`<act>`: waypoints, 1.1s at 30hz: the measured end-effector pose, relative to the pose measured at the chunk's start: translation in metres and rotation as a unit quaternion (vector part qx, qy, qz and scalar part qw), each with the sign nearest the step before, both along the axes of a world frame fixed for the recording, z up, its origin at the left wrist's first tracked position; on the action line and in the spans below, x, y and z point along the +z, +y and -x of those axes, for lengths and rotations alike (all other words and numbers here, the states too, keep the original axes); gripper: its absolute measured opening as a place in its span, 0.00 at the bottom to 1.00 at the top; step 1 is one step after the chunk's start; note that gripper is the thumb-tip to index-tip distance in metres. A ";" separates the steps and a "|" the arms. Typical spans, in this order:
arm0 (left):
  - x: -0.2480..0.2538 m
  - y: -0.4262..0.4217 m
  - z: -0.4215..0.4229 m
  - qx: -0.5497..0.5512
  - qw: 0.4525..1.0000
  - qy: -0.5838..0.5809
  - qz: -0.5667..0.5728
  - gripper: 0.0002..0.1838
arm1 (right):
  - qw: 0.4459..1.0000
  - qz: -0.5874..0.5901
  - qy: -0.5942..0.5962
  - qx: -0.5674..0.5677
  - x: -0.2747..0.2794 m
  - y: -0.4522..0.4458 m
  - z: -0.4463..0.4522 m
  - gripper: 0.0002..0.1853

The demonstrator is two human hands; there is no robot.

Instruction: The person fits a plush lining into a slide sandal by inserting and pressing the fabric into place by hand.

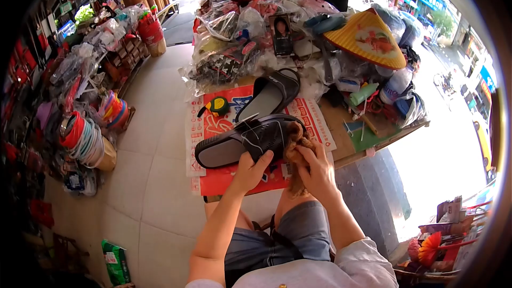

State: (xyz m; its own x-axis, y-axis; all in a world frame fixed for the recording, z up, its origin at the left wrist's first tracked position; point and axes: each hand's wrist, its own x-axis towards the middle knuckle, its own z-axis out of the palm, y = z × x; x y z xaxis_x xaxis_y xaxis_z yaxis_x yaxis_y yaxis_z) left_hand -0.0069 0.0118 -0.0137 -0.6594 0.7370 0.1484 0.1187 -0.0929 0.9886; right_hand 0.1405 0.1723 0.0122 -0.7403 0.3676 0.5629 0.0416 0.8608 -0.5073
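Note:
My left hand point(253, 169) grips a black slide sandal point(221, 148) with a grey footbed by its strap, thumb on top and the other fingers mostly hidden. A pale thread or tag string lies across that strap. In my right hand point(316, 172) is a bunched brown cloth point(294, 152), pressed against the sandal's toe end, with its tail hanging below. The matching slide sandal point(274, 92) lies just behind. Both sandals are over a red and white printed sheet point(314, 122). A yellow and black tape measure point(217, 106) sits on the sheet to the left.
Plastic-wrapped goods point(226, 64) are heaped at the table's back, with a phone point(281, 34) upright among them. A yellow conical hat point(368, 37) and a green roll point(364, 94) lie on the right. Crowded shelves point(80, 69) line the left, and a green packet point(116, 261) is on the floor.

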 end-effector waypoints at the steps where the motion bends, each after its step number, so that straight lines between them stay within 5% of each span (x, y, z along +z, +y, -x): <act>1: 0.012 -0.001 -0.001 0.000 1.000 0.000 -0.001 0.23 | 0.999 -0.004 -0.032 0.020 0.012 0.002 -0.006 0.24; 4: 0.057 -0.007 -0.005 0.030 0.998 0.020 -0.051 0.23 | 0.997 0.041 0.050 0.030 0.042 0.002 -0.018 0.27; 6: 0.079 -0.014 -0.007 -0.034 0.994 -0.065 -0.080 0.26 | 0.997 0.003 0.072 0.015 0.054 0.005 -0.017 0.28; 10: 0.061 -0.007 0.005 -0.095 0.977 -0.188 0.021 0.28 | 0.994 -0.060 0.086 0.005 0.055 0.008 0.014 0.25; 12: 0.040 0.000 0.012 -0.086 0.975 -0.202 0.023 0.24 | 0.991 -0.106 -0.079 0.003 0.034 0.017 0.032 0.21; 14: 0.038 0.001 0.017 -0.031 0.970 -0.238 0.041 0.18 | 0.986 -0.143 -0.080 0.008 0.017 0.023 0.036 0.18; 17: 0.026 0.002 0.017 0.003 0.968 -0.247 0.038 0.17 | 0.977 -0.155 -0.137 0.059 0.040 0.020 0.005 0.18; 19: 0.023 0.006 0.018 0.006 0.973 -0.227 0.027 0.17 | 0.944 -0.144 -0.283 0.090 0.057 0.028 -0.012 0.18; 22: 0.028 0.008 0.014 0.031 0.979 -0.200 0.014 0.19 | 0.961 -0.110 -0.233 0.105 0.067 0.038 -0.019 0.19; 24: 0.039 0.000 0.012 -0.036 0.992 -0.027 0.122 0.23 | 0.975 -0.090 -0.185 0.082 0.068 0.034 -0.002 0.18; 25: 0.045 -0.004 0.008 -0.038 0.991 -0.028 0.123 0.23 | 0.984 -0.097 -0.141 0.045 0.062 0.034 0.010 0.18; 27: 0.052 -0.014 -0.002 0.068 0.908 0.330 0.251 0.31 | 0.984 -0.137 -0.110 0.005 0.041 0.033 0.030 0.18; 30: 0.026 -0.024 0.007 0.113 0.836 0.503 0.189 0.37 | 0.965 -0.198 -0.169 0.020 0.026 0.028 0.029 0.16; 33: 0.018 -0.023 0.006 0.115 0.849 0.484 0.179 0.38 | 0.957 -0.196 -0.201 0.070 0.042 0.026 0.001 0.13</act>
